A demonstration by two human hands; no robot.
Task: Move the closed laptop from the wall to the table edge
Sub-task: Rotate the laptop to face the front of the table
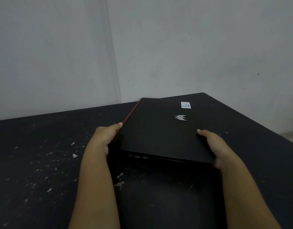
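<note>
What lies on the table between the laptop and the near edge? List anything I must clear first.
Nothing to clear. The left hand and right hand hold the closed laptop by its sides. On the dark table toward the near edge only flat pale specks and chipped patches show. The edge itself is out of frame.

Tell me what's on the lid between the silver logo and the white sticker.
Nothing; in the head view, only bare lid of the closed black laptop separates the silver logo from the white sticker.
</note>
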